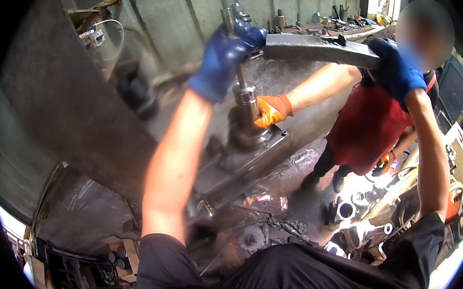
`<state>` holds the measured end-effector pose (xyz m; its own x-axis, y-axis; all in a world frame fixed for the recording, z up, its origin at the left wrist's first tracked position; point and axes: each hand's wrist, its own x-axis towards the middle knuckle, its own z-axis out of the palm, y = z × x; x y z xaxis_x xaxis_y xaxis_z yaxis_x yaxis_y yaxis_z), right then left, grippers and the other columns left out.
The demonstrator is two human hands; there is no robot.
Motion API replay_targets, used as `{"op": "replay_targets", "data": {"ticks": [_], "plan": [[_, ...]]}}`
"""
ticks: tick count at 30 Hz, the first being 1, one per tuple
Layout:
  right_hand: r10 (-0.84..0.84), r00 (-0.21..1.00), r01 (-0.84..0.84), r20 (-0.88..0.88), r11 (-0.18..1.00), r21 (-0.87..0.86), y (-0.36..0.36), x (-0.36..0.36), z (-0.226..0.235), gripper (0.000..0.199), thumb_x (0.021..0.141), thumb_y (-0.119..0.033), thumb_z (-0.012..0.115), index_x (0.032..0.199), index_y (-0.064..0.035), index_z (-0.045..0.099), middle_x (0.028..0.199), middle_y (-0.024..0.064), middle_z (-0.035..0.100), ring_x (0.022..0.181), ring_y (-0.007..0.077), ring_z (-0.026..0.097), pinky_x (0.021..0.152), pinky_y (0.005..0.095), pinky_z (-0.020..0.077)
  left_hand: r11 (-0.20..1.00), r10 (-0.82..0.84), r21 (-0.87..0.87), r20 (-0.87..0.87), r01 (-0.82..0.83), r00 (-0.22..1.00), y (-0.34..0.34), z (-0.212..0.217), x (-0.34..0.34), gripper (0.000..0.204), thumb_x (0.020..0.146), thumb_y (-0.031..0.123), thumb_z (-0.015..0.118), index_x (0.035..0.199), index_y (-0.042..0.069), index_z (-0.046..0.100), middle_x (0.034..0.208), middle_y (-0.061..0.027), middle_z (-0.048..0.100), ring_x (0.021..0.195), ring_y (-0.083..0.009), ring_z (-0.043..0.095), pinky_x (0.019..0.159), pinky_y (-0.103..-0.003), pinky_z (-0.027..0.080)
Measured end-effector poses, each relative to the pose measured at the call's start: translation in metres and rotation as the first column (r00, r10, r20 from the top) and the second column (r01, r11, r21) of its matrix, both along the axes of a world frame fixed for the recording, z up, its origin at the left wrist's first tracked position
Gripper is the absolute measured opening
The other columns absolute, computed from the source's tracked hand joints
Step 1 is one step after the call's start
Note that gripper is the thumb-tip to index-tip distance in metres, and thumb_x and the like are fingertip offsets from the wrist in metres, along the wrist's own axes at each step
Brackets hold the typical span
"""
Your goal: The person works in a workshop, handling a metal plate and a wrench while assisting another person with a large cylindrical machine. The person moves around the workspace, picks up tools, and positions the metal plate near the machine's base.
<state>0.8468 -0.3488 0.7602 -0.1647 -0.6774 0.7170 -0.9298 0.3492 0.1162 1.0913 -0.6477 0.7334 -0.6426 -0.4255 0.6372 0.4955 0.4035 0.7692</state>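
Head view: I see the grey bar raised between hands, right hand fingers closed round one end, left hand fingers wrapped about the upright rod beside the other. Should my right grip slip, it could hit the co-worker.

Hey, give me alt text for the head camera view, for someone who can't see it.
In a cluttered workshop, the person's blue-gloved right hand grips one end of a grey metal bar, and the blue-gloved left hand clasps the other, beside an upright rod. Below, a co-worker's orange-gloved hand holds a metal cylinder.
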Motion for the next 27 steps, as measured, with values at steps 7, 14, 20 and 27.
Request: {"op": "replay_targets", "data": {"ticks": [7, 14, 20, 27], "plan": [[-0.11, 0.99, 0.112, -0.09, 0.994, 0.015, 0.019, 0.051, -0.006, 0.03, 0.076, -0.011, 0.079, 0.105, -0.0101, 0.071, 0.097, 0.0192, 0.071, 0.099, 0.0429, 0.07, 0.084, 0.0504, 0.055, 1.0, -0.028, 0.005, -0.025, 0.028, 0.999, -0.017, -0.008, 0.003, 0.014, 0.098, 0.012, 0.079, 0.095, 0.01, 0.066, 0.089, 0.0013, 0.068, 0.08, -0.0074, 0.062, 0.07, -0.024, 0.048], [-0.047, 0.996, 0.051, -0.082, 0.998, 0.045, -0.005, -0.032, -0.024, 0.046, 0.074, -0.014, 0.082, 0.119, -0.0097, 0.074, 0.102, 0.0212, 0.075, 0.099, 0.0439, 0.072, 0.087, 0.0497, 0.0577, 0.987, -0.113, 0.103, -0.126, 0.126, 0.986, -0.001, -0.008, -0.002, 0.008, 0.1, 0.008, 0.073, 0.104, 0.005, 0.066, 0.105, -0.0063, 0.073, 0.099, -0.0162, 0.071, 0.09, -0.03, 0.056], [0.086, 0.992, -0.097, -0.093, 0.987, -0.127, -0.02, -0.065, -0.036, 0.047, 0.076, -0.025, 0.087, 0.121, -0.0154, 0.076, 0.101, 0.0194, 0.077, 0.096, 0.0421, 0.074, 0.084, 0.0487, 0.0593, 0.997, 0.063, 0.038, -0.009, -0.063, 0.998, 0.006, -0.002, -0.003, 0.014, 0.095, -0.006, 0.062, 0.107, 0.0, 0.066, 0.12, -0.016, 0.076, 0.12, -0.0294, 0.072, 0.104, -0.036, 0.056], [0.037, 0.96, -0.071, -0.279, 0.991, -0.113, -0.026, -0.06, -0.033, 0.035, 0.083, -0.034, 0.078, 0.114, -0.0193, 0.074, 0.095, 0.0177, 0.075, 0.09, 0.0421, 0.073, 0.078, 0.0515, 0.0581, 0.995, -0.041, 0.093, -0.072, 0.047, 0.997, -0.021, -0.013, -0.007, 0.007, 0.094, 0.007, 0.071, 0.093, 0.011, 0.065, 0.09, -0.0054, 0.072, 0.073, -0.0126, 0.061, 0.065, -0.029, 0.047]]}}
